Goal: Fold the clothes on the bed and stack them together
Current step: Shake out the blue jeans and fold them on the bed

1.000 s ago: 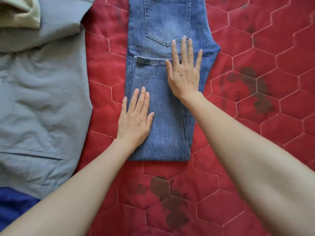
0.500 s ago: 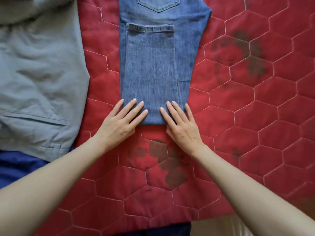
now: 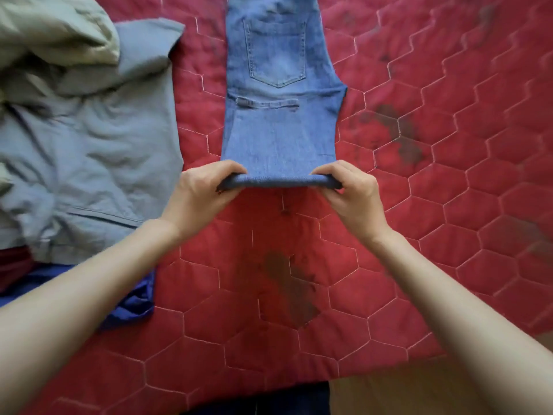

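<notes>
Both hands are on the folded jeans now, right in the middle of the red quilted bed cover. The left hand pinches the near left corner of the denim, thumb below and fingers curled over the top; the right hand pinches the near right corner the same way. That near folded edge is lifted off the cover between the two grips, while the far part, back pocket facing up, lies flat and runs out past the far edge of the view. Over by the left edge of the bed lies a grey-blue garment, just beside the jeans but not touching. A pale green garment bunches in the far left corner, and a deep blue cloth peeks out beneath the left forearm.
</notes>
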